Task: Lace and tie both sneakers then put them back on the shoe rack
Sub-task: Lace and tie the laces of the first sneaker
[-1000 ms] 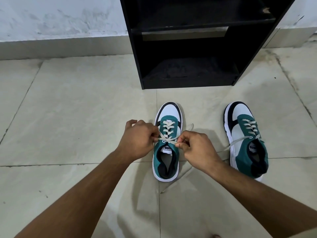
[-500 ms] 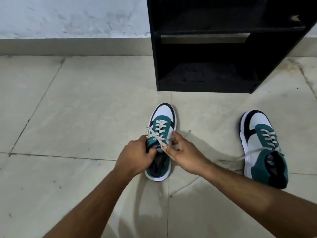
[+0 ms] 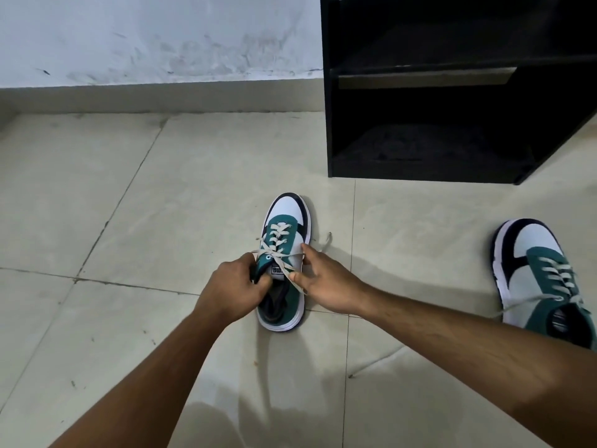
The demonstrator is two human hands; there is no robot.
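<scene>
A white, teal and navy sneaker (image 3: pixel 288 218) stands on the floor tiles at centre, toe pointing away, its cream lace (image 3: pixel 278 236) crossed up the front. My left hand (image 3: pixel 231 287) grips the teal collar on the sneaker's left side. My right hand (image 3: pixel 326 281) pinches the lace between thumb and forefinger beside the tongue. A loose lace end (image 3: pixel 326 241) trails right of the shoe. The second sneaker (image 3: pixel 536 270) lies at the right edge, its lace hanging loose. The black shoe rack (image 3: pixel 452 92) stands behind, shelves bare.
The rack stands against a scuffed white wall (image 3: pixel 155 37) with a grey skirting. Pale floor tiles (image 3: pixel 129 205) spread to the left and in front. A loose lace end (image 3: pixel 371 363) lies on the floor below my right forearm.
The view has swung left, so both sneakers and the rack sit further right in frame. My left hand went from the lace to the shoe's collar; my right hand still pinches the lace.
</scene>
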